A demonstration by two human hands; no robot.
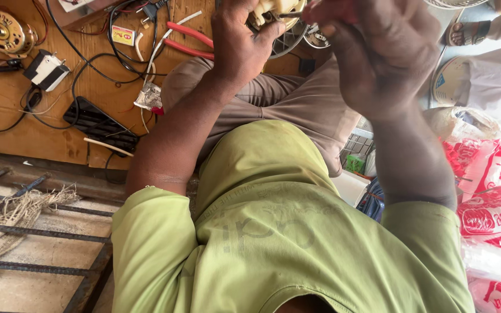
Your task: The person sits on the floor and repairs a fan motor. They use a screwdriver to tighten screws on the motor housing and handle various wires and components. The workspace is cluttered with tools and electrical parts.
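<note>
While both hands work at the far edge | left hand [242,43] grips cream part [271,10] | right hand [378,49] closed on thin tool [290,14] | risk: tip slipping, jabbing left fingers.

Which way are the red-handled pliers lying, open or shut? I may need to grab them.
Open. The red-handled pliers lie on the wooden board with handles spread apart; their jaw end is hidden behind the left hand.

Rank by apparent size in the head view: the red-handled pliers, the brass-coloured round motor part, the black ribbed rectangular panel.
1. black ribbed rectangular panel
2. red-handled pliers
3. brass-coloured round motor part; close to the pliers, so that order is unsure.
</note>
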